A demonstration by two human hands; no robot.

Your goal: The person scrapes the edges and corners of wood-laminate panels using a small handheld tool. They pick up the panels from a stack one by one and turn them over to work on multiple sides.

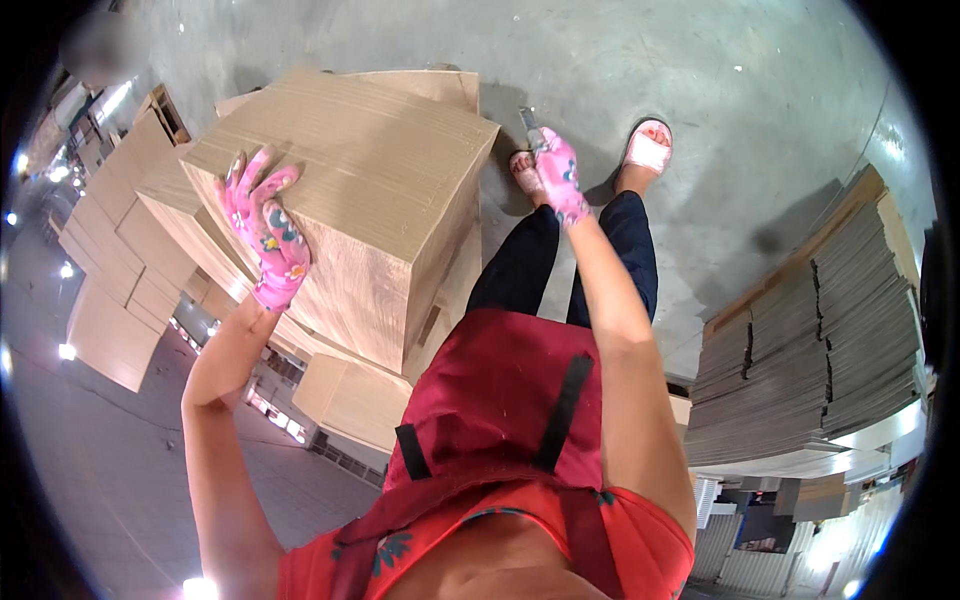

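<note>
A tall stack of flat brown cardboard sheets (345, 150) stands at the left, its layered edges facing me. My left hand (268, 232), in a pink flowered glove, is at the stack's near left edge with fingers spread, the tips over the top sheet. My right hand (560, 172), in a matching glove, is closed around a small grey utility knife (529, 120); most of its handle is hidden in the fist. The knife points forward, to the right of the stack and apart from it, above one of my feet.
More cardboard sheets (125, 265) lie or lean beyond the stack at far left, and a folded piece (350, 398) juts out below it. On the right rises a large pile of grey-edged cardboard (800, 345). Grey concrete floor (700, 60) lies ahead of my pink slippers (648, 150).
</note>
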